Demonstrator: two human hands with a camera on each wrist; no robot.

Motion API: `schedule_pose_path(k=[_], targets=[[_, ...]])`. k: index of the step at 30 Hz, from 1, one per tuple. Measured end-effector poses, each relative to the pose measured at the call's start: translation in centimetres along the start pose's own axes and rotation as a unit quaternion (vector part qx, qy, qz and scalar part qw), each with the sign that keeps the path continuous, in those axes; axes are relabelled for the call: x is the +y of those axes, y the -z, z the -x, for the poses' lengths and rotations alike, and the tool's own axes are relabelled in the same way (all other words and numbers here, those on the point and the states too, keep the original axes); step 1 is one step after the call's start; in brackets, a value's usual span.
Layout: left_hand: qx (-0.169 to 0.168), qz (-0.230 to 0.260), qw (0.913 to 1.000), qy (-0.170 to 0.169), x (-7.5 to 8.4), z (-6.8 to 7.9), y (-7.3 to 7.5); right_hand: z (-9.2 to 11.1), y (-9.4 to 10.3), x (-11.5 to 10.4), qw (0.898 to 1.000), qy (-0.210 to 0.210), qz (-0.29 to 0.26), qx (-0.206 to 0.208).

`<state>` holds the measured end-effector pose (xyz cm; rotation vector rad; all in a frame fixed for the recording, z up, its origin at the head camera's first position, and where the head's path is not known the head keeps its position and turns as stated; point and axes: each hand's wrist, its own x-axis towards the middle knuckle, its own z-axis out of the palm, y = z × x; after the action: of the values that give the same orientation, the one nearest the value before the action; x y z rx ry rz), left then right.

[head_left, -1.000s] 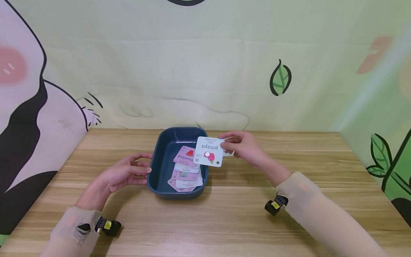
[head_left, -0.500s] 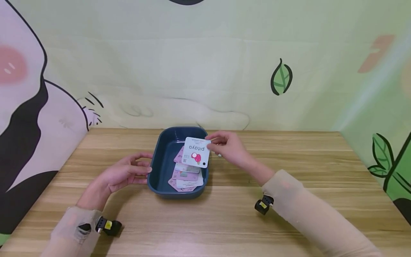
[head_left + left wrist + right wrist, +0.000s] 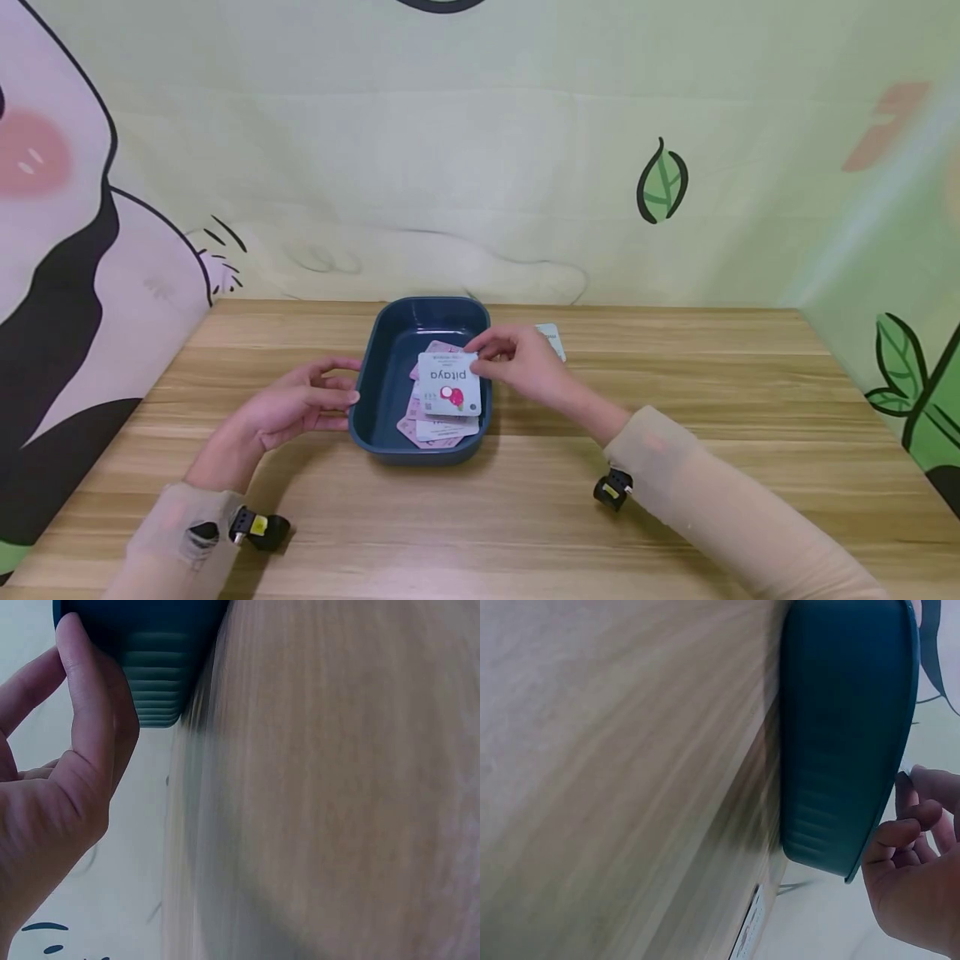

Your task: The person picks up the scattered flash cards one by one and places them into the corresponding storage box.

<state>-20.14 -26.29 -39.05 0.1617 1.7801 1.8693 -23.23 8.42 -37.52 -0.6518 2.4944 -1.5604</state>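
My right hand (image 3: 517,362) pinches a white flashcard (image 3: 448,385) by its upper right corner, over the tray's right rim. The card bears the word "pitaya" and a dragon fruit picture. Beneath it, several pink and white cards (image 3: 435,433) lie overlapping in a dark blue rectangular tray (image 3: 378,417). My left hand (image 3: 300,402) rests its thumb and fingertips against the outside of the tray's left wall. In the left wrist view, the thumb (image 3: 82,682) touches near the rim. The right wrist view shows the right fingers (image 3: 904,832) at the rim, with the card mostly hidden by the tray.
Another white card (image 3: 551,340) lies on the wooden table (image 3: 525,517) right of the tray, partly behind my right hand. A printed cloth backdrop (image 3: 480,183) rises at the table's back edge. Wrist cameras sit on both sleeves.
My right hand has carried the pitaya card left from beyond the rim to above the other cards, then lower and nearer. The card on the table shows more. The left hand has stayed put.
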Motion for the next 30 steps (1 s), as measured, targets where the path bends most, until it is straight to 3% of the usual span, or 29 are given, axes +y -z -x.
schedule_pose_path(k=[7,12,17,23,30], targets=[[0.003,0.001,1.0000,-0.001,-0.1,0.0,0.0,0.4,-0.4,0.2,0.999,0.019,0.049,-0.009],[0.003,0.003,1.0000,0.001,-0.1,0.0,0.1,0.4,-0.2,0.5,0.997,0.030,0.067,0.022],[0.003,0.007,1.0000,0.002,0.0,0.0,0.1,0.3,0.7,0.9,0.997,0.032,0.046,0.055],[0.007,0.004,1.0000,0.004,0.0,-0.1,0.0,0.0,2.4,2.2,0.995,-0.004,0.051,0.080],[0.009,0.001,1.0000,0.002,-0.1,0.0,0.0,-0.6,4.2,3.9,0.995,-0.037,0.076,0.058]])
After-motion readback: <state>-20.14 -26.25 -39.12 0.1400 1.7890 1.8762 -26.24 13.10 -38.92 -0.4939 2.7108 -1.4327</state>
